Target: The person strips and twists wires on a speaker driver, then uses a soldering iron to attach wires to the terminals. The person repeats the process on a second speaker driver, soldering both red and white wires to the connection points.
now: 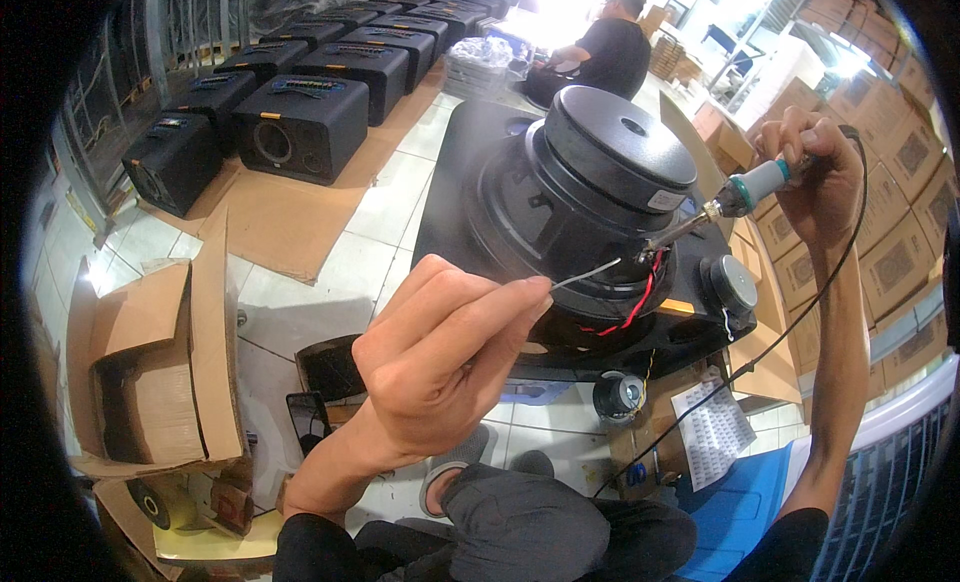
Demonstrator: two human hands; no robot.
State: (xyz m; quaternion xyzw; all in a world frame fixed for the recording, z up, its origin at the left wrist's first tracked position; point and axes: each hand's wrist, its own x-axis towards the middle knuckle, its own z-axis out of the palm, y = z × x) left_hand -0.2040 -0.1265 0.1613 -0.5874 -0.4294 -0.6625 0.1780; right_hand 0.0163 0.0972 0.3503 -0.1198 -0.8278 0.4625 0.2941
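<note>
A length of solder wire (588,274) is pinched between the thumb and fingers of my left hand (440,352). My right hand (808,167) grips a soldering iron (757,185) by its teal and grey handle, its tip slanting down to the left. Tip and solder end are close together at the terminal on the side of a large black speaker driver (610,172); whether they touch I cannot tell. A red wire (642,300) and a black one run down from that terminal. The driver sits magnet-up on a black speaker panel (440,207), beside a small tweeter (732,285).
Rows of black speaker cabinets (300,132) stand at the back left. Open cardboard boxes (205,362) lie at left, stacked cartons (890,232) at right. Another small driver (620,394) is below the panel. The iron's cord (790,327) hangs by my right arm. A person (610,47) sits behind.
</note>
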